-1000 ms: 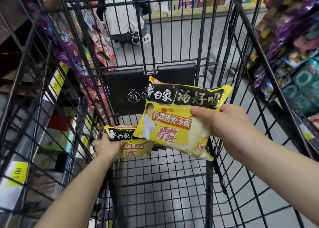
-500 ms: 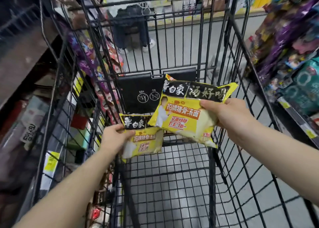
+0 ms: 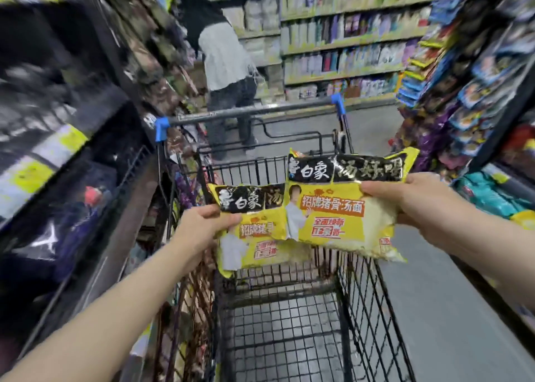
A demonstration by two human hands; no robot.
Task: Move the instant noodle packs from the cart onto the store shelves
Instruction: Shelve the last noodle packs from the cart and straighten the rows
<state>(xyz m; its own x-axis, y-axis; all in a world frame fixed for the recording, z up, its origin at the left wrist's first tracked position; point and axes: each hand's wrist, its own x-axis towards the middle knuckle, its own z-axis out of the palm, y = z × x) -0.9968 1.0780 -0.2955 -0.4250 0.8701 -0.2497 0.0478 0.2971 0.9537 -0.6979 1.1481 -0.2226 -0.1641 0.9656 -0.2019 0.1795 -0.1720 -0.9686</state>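
1. I am reaching both bare arms forward over the cart (image 3: 362,309) in a store aisle, each hand holding up one instant noodle pack.
2. My left hand (image 3: 199,228) is grasping the left pack (image 3: 254,237) at its left edge, thumb lying across the front near the black band, fingers hidden behind.
3. My right hand (image 3: 419,202) is clenching the right pack (image 3: 338,208) at its right side, thumb on the front, fingers wrapped out of sight behind.
4. Both packs are hanging in the air above the wire basket, printed faces toward me; the right one is sitting higher and its left edge is overlapping the left one.
5. The stretch of basket floor that I am seeing below the packs is showing only wire grid; the part behind the packs is hidden.
6. I am counting two yellow-and-black noodle packs, two hands, one cart with a grey handle bar (image 3: 249,111) capped in blue.
7. Shelves (image 3: 341,43) are lining the back of the aisle, and blurred racks of goods are running along both sides.
8. Another person (image 3: 225,63) is standing beyond the cart's handle, turned toward the left shelving.
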